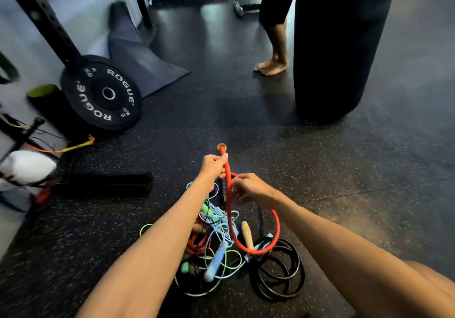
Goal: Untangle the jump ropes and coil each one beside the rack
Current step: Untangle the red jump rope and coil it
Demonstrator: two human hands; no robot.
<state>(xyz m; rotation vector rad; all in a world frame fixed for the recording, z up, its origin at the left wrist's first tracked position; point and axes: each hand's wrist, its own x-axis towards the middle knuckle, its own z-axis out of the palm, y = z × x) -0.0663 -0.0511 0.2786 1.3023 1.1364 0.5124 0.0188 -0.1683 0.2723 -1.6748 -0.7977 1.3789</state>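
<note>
Left hand (213,166) grips red rope (276,221) at top; right hand (248,187) apparently pinches it just below.

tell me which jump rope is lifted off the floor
The red jump rope: the left hand and right hand both hold it up, its loop hanging down. The light blue rope, green rope and black rope lie on the floor.

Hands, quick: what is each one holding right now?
Left hand: fingers curled round the red rope near its end.
Right hand: fingers pinching the same rope lower down.
</note>
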